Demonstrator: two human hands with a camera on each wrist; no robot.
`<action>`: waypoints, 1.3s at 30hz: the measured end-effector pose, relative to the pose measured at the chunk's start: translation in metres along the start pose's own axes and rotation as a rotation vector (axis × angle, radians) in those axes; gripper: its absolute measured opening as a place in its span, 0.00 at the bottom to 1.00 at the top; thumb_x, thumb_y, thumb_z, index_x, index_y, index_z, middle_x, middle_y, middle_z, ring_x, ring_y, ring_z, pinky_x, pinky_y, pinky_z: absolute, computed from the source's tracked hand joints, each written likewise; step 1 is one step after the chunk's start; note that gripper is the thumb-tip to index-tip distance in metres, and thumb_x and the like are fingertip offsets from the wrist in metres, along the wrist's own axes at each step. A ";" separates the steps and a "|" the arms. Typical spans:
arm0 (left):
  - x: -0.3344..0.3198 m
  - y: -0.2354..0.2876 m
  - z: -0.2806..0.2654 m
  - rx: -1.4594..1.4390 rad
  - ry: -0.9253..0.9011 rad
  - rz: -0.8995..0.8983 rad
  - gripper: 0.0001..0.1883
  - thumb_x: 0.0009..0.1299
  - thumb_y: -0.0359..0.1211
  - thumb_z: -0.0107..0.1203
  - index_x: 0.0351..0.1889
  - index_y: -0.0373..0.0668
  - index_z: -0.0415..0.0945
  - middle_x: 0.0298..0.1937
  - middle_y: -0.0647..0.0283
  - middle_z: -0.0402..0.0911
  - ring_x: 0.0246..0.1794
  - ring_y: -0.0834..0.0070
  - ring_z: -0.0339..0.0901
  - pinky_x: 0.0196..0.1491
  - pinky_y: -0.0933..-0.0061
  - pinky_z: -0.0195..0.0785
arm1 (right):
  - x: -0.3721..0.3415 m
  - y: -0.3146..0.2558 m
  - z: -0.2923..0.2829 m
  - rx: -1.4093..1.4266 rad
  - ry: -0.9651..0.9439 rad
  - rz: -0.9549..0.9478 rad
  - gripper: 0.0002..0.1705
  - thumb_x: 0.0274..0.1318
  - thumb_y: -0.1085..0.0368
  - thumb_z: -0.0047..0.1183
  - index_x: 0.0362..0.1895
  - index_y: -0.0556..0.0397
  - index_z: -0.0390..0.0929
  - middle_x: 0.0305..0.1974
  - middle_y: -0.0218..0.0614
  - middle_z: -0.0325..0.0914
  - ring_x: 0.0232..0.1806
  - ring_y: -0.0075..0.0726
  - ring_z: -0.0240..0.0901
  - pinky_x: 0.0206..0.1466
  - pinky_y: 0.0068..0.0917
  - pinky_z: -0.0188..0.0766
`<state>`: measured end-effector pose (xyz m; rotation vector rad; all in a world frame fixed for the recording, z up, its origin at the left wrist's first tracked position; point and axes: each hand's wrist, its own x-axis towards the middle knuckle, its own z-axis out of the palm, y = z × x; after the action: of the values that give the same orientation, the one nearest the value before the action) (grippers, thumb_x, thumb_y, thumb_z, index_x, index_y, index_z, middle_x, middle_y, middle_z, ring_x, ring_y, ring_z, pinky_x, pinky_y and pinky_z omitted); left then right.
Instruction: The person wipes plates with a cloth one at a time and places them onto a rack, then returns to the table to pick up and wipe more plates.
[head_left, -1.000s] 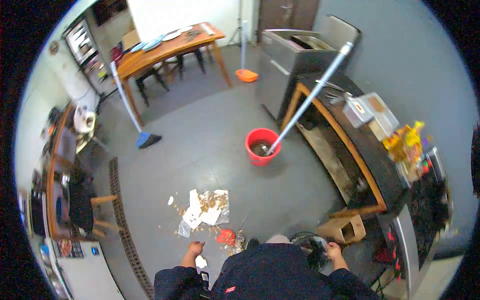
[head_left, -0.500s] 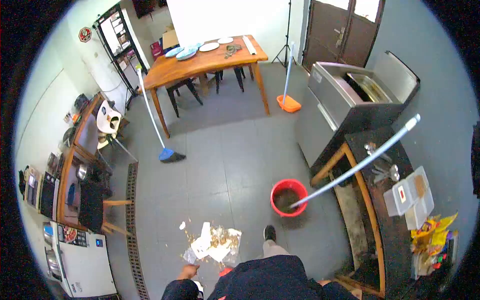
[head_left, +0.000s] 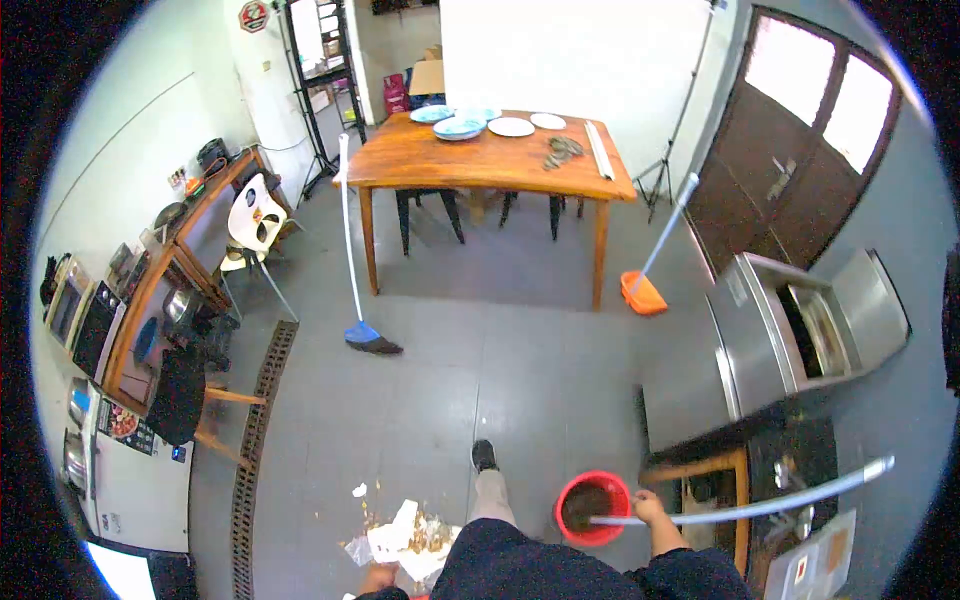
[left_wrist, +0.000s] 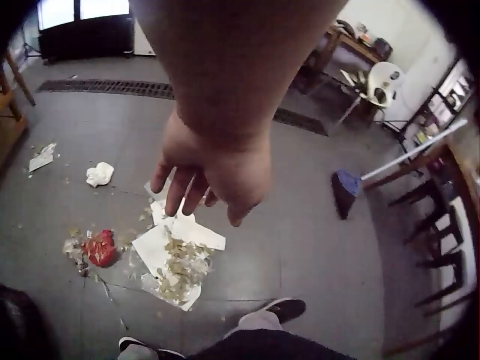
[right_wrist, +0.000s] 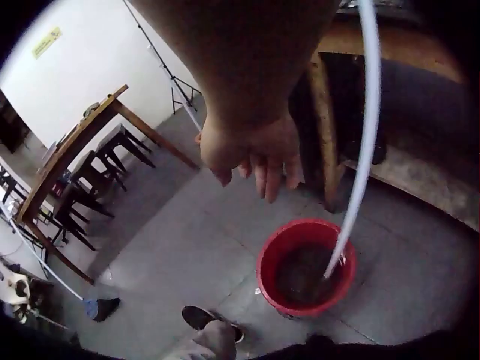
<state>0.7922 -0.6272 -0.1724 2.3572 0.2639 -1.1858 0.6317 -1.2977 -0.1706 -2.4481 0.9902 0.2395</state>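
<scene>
My left hand [left_wrist: 214, 169] hangs with loose fingers and holds nothing. Beyond it in the left wrist view lies a floor pile of white paper [left_wrist: 154, 251] and brownish scraps [left_wrist: 184, 270], with a crumpled red wrapper [left_wrist: 100, 247] beside it. My right hand [right_wrist: 259, 154] is empty too, its fingers loosely bent. Below that hand stands a red bucket [right_wrist: 266, 274] with dark water in it, and a pale pole [right_wrist: 369, 112] leans out of the bucket. In the head view the right hand [head_left: 650, 505] appears close beside the bucket [head_left: 618, 500], overlapping the pole's line.
A blue broom [head_left: 365, 335] leans on the wooden table [head_left: 450, 165], which bears several plates. Near the brown doors [head_left: 790, 130] stands an orange dustpan [head_left: 643, 293]. Steel equipment [head_left: 690, 390] and a counter line the right side. A floor drain [head_left: 258, 430] runs along the left.
The head view has lifted and turned right while the person stepped forward. My right hand left the black bin and came near the red bucket. The left hand has stayed empty near the pile.
</scene>
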 end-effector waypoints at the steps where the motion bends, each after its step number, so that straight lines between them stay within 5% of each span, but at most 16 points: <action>1: 0.007 -0.001 -0.009 0.262 0.042 0.040 0.18 0.56 0.41 0.47 0.45 0.49 0.68 0.43 0.58 0.72 0.43 0.63 0.70 0.46 0.64 0.62 | 0.011 -0.039 -0.022 0.006 -0.055 0.082 0.19 0.39 0.61 0.52 0.40 0.54 0.71 0.31 0.41 0.73 0.34 0.38 0.70 0.36 0.28 0.67; 5: 0.115 0.054 -0.055 0.220 0.213 -0.141 0.15 0.58 0.38 0.42 0.41 0.45 0.70 0.40 0.56 0.73 0.40 0.62 0.71 0.43 0.65 0.63 | 0.081 -0.088 -0.054 0.006 -0.261 -0.020 0.12 0.42 0.62 0.49 0.34 0.52 0.72 0.26 0.35 0.73 0.27 0.32 0.70 0.26 0.28 0.67; 7: 0.145 0.063 -0.067 0.223 0.262 -0.263 0.14 0.60 0.37 0.40 0.39 0.43 0.71 0.38 0.55 0.74 0.38 0.61 0.72 0.42 0.65 0.63 | 0.101 -0.105 -0.066 0.162 -0.474 0.272 0.08 0.42 0.63 0.48 0.30 0.51 0.72 0.22 0.32 0.72 0.22 0.28 0.70 0.18 0.27 0.65; 8: 0.162 0.070 -0.075 0.223 0.296 -0.319 0.14 0.60 0.37 0.39 0.38 0.42 0.72 0.37 0.55 0.74 0.38 0.61 0.72 0.41 0.65 0.64 | 0.120 -0.096 -0.058 0.191 -0.432 0.169 0.07 0.42 0.63 0.47 0.28 0.51 0.72 0.21 0.31 0.72 0.20 0.26 0.69 0.16 0.25 0.62; 10: 0.170 0.160 -0.160 0.663 0.113 0.289 0.14 0.60 0.35 0.36 0.38 0.42 0.71 0.36 0.54 0.75 0.38 0.58 0.71 0.41 0.63 0.63 | 0.147 -0.094 -0.059 0.252 -0.373 0.066 0.05 0.44 0.64 0.46 0.27 0.50 0.71 0.20 0.30 0.71 0.17 0.24 0.67 0.13 0.23 0.59; 12: 0.170 0.258 -0.212 0.270 0.281 0.096 0.18 0.60 0.42 0.40 0.44 0.43 0.69 0.37 0.56 0.75 0.38 0.61 0.72 0.40 0.63 0.64 | 0.172 -0.107 -0.069 0.318 -0.340 0.060 0.05 0.46 0.65 0.44 0.28 0.49 0.70 0.21 0.30 0.70 0.16 0.24 0.66 0.11 0.20 0.56; 14: 0.190 0.320 -0.244 -0.095 0.256 0.073 0.25 0.56 0.46 0.49 0.48 0.40 0.66 0.43 0.52 0.72 0.44 0.64 0.69 0.46 0.69 0.62 | 0.185 -0.179 -0.106 0.648 -0.278 0.556 0.06 0.48 0.63 0.43 0.29 0.50 0.70 0.22 0.30 0.71 0.16 0.25 0.66 0.12 0.20 0.57; 15: 0.195 0.359 -0.258 -0.016 0.313 0.081 0.27 0.55 0.45 0.52 0.48 0.39 0.66 0.44 0.50 0.71 0.45 0.65 0.68 0.46 0.71 0.61 | 0.200 -0.185 -0.103 0.472 -0.341 0.566 0.16 0.50 0.56 0.37 0.43 0.48 0.65 0.26 0.32 0.74 0.24 0.33 0.69 0.21 0.32 0.65; 18: 0.225 0.430 -0.282 -0.230 0.212 0.053 0.27 0.55 0.44 0.52 0.48 0.36 0.65 0.43 0.50 0.72 0.44 0.67 0.69 0.46 0.72 0.61 | 0.248 -0.198 -0.105 0.954 -0.283 0.690 0.10 0.51 0.57 0.41 0.32 0.48 0.69 0.23 0.30 0.70 0.20 0.28 0.68 0.21 0.24 0.64; 20: 0.254 0.457 -0.293 -0.219 0.191 0.017 0.27 0.55 0.44 0.53 0.48 0.37 0.65 0.43 0.51 0.71 0.44 0.67 0.69 0.46 0.72 0.61 | 0.291 -0.174 -0.094 0.475 -0.430 0.480 0.10 0.51 0.57 0.40 0.33 0.46 0.69 0.24 0.31 0.70 0.20 0.30 0.68 0.21 0.27 0.65; 24: 0.305 0.505 -0.320 -0.210 0.114 -0.089 0.27 0.55 0.44 0.53 0.49 0.38 0.65 0.47 0.51 0.69 0.47 0.66 0.68 0.48 0.72 0.60 | 0.384 -0.197 -0.119 0.732 -0.387 0.753 0.10 0.50 0.57 0.39 0.34 0.45 0.69 0.26 0.33 0.72 0.20 0.31 0.69 0.19 0.31 0.64; 27: 0.375 0.508 -0.331 0.219 0.144 0.135 0.28 0.55 0.44 0.52 0.49 0.38 0.64 0.46 0.50 0.69 0.47 0.64 0.68 0.49 0.71 0.60 | 0.473 -0.210 -0.145 0.749 -0.401 0.610 0.10 0.49 0.61 0.38 0.34 0.46 0.70 0.25 0.32 0.72 0.20 0.30 0.70 0.17 0.30 0.65; 30: 0.349 0.626 -0.379 0.077 0.247 0.033 0.28 0.55 0.45 0.51 0.50 0.38 0.63 0.46 0.50 0.70 0.48 0.63 0.67 0.49 0.71 0.59 | 0.565 -0.279 -0.188 0.328 -0.258 0.236 0.11 0.50 0.66 0.37 0.30 0.55 0.72 0.21 0.32 0.72 0.19 0.30 0.69 0.20 0.28 0.67; 31: 0.358 0.645 -0.387 0.034 0.320 0.123 0.27 0.55 0.43 0.52 0.49 0.37 0.64 0.41 0.52 0.72 0.43 0.64 0.69 0.46 0.72 0.61 | 0.581 -0.334 -0.225 0.593 -0.143 0.494 0.10 0.49 0.64 0.41 0.30 0.55 0.73 0.20 0.32 0.71 0.19 0.28 0.68 0.23 0.26 0.66; 32: 0.367 0.659 -0.394 -0.014 0.392 0.216 0.25 0.56 0.41 0.52 0.48 0.37 0.65 0.36 0.54 0.75 0.38 0.66 0.72 0.42 0.73 0.63 | 0.607 -0.351 -0.240 0.429 -0.149 0.272 0.10 0.48 0.63 0.45 0.29 0.57 0.73 0.19 0.34 0.71 0.19 0.27 0.67 0.22 0.25 0.65; 39: 0.411 0.758 -0.474 -0.625 0.436 0.457 0.07 0.57 0.30 0.53 0.26 0.37 0.69 0.21 0.67 0.72 0.21 0.83 0.67 0.25 0.82 0.61 | 0.723 -0.554 -0.343 0.833 -0.260 -0.080 0.12 0.49 0.61 0.47 0.31 0.57 0.71 0.25 0.32 0.72 0.24 0.25 0.68 0.29 0.21 0.66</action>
<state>1.6590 -1.0622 -0.0061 1.9322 0.1859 -0.3002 1.5303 -1.5635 0.0918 -1.6397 0.6831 0.0840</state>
